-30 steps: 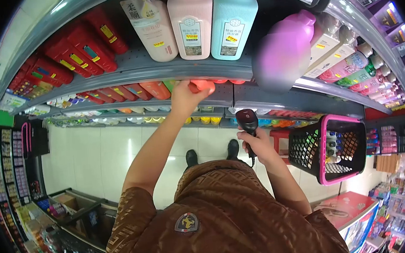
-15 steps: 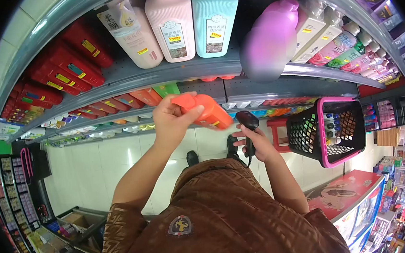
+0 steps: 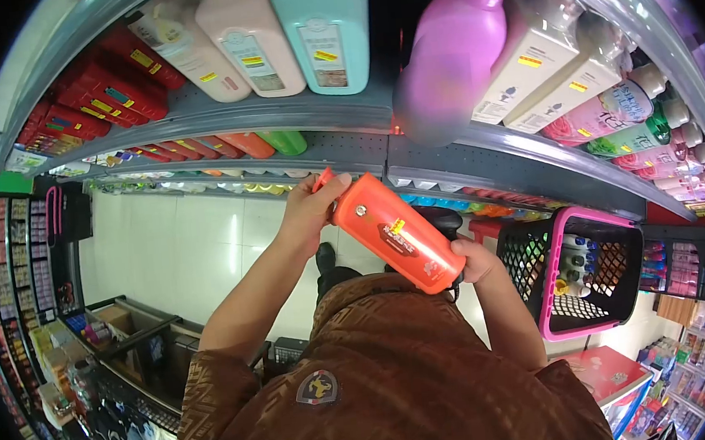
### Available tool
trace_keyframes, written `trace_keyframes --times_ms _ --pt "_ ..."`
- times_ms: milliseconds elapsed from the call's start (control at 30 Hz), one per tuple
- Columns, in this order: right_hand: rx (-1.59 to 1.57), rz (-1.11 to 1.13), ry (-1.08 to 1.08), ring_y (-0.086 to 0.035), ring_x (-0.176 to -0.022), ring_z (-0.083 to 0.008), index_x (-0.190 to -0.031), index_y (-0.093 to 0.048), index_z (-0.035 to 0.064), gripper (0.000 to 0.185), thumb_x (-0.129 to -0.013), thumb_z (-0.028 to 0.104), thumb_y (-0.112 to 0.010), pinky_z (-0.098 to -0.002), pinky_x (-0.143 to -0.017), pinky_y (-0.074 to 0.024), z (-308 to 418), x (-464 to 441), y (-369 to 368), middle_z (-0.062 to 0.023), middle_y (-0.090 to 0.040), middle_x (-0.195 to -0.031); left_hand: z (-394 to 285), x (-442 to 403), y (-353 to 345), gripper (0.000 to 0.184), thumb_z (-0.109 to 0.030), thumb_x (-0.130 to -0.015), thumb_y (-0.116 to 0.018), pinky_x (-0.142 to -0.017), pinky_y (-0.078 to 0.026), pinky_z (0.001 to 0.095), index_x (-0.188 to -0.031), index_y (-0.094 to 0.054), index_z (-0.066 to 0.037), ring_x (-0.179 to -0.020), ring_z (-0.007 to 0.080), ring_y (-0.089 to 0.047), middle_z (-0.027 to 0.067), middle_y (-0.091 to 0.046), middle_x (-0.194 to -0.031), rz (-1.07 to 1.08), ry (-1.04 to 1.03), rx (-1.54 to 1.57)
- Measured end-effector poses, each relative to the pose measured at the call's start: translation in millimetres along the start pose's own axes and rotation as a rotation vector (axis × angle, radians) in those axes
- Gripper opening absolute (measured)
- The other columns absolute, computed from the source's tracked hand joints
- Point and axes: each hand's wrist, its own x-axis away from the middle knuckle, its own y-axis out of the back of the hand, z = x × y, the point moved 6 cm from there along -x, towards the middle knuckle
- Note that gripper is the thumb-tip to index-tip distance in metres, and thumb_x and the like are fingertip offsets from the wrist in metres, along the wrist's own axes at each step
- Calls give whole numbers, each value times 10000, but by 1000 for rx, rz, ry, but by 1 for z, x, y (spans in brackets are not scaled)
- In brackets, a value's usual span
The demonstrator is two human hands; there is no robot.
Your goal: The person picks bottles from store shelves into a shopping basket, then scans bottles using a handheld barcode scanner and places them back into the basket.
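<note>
An orange-red bottle [image 3: 396,235] with a yellow price sticker lies tilted across my front, its label facing up. My left hand [image 3: 315,209] is closed round its cap end. At the other end my right hand [image 3: 475,261] touches the base with the thumb and also holds a black handheld scanner [image 3: 438,219], which is partly hidden behind the bottle. Above, on the shelf, stand a pink bottle [image 3: 251,40], a turquoise bottle [image 3: 324,34] and a large purple bottle [image 3: 456,47].
A black basket with a pink rim [image 3: 549,286] stands at the right with bottles inside. Shelf edges [image 3: 276,113] curve across the front. A red-topped case [image 3: 605,370] is at the lower right, and a dark cart [image 3: 141,343] at the lower left.
My left hand has brought the orange-red bottle from the lower shelf toward my body and turned its label upward. My right hand with the scanner now meets the bottle's base.
</note>
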Motion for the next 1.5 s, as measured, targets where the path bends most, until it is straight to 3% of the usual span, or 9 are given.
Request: trace_keyframes --times_ms 167,467,667,733,1033,1100,1167,1300,1500 --pt "-230 35 -101 -676 -1161 -237 -1436 -505 -9 759 -867 431 -747 -393 -1022 -527 -5 26 37 -155 -649 -1339 3 18 -34 231 -291 -947 -704 -616 -472 257 -948 -582 -94 -683 84 -588 -5 -614 -827 40 -27 -66" --pt "-166 44 3 -660 -1197 -242 -1423 -523 -16 739 -881 438 -739 -393 -1026 -526 -11 77 8 -157 -647 -1345 -1 51 -68 260 -269 -911 -754 -499 -412 263 -934 -557 -101 -600 78 -547 -3 -589 -762 122 -143 -19" --pt "-110 -5 108 -651 -1213 -241 -1424 -518 -30 771 -882 476 -730 -385 -1038 -513 -39 125 -25 -155 -640 -1358 5 96 -81 260 -261 -900 -765 -540 -423 242 -926 -564 -97 -667 63 -569 -14 -601 -812 185 -209 6" --pt "-108 -16 134 -649 -1213 -241 -1426 -513 -34 781 -881 483 -730 -380 -1040 -510 -48 140 -37 -156 -639 -1359 6 105 -90 240 -250 -932 -723 -673 -492 258 -995 -565 -81 -774 82 -615 12 -636 -884 260 -223 -75" --pt "-95 -218 408 -679 -1151 -238 -1395 -535 -39 765 -866 468 -755 -394 -1007 -537 -75 238 -40 -159 -664 -1313 37 147 -163 223 -266 -953 -705 -675 -506 243 -1012 -590 -85 -773 69 -616 -8 -633 -894 464 -117 -191" --pt "-203 -253 345 -679 -1151 -240 -1377 -550 -39 748 -850 438 -783 -410 -1005 -544 -84 261 -26 -162 -674 -1292 47 151 -188 228 -275 -959 -699 -658 -510 243 -1025 -599 -80 -758 70 -613 -9 -629 -890 549 -90 -265" --pt "-229 -294 372 -680 -1149 -245 -1374 -553 -41 742 -847 424 -791 -414 -1009 -543 -89 284 -13 -160 -677 -1286 59 159 -216 304 -331 -943 -712 -486 -479 256 -1029 -630 -51 -619 101 -607 33 -638 -786 592 -140 -327" --pt "-255 -314 435 -651 -1202 -251 -1430 -493 -23 776 -864 423 -780 -407 -1052 -514 -94 332 15 -164 -641 -1342 91 166 -279 278 -289 -937 -732 -451 -454 265 -1016 -645 -37 -588 106 -586 34 -642 -796 758 -79 -353" --pt "-270 -436 600 -616 -1255 -234 -1462 -432 -27 639 -1028 421 -571 -397 -1088 -485 -53 429 67 -164 -599 -1394 118 180 -422 245 -240 -914 -761 -595 -485 245 -979 -654 -29 -713 80 -602 17 -649 -852 827 -322 -392"
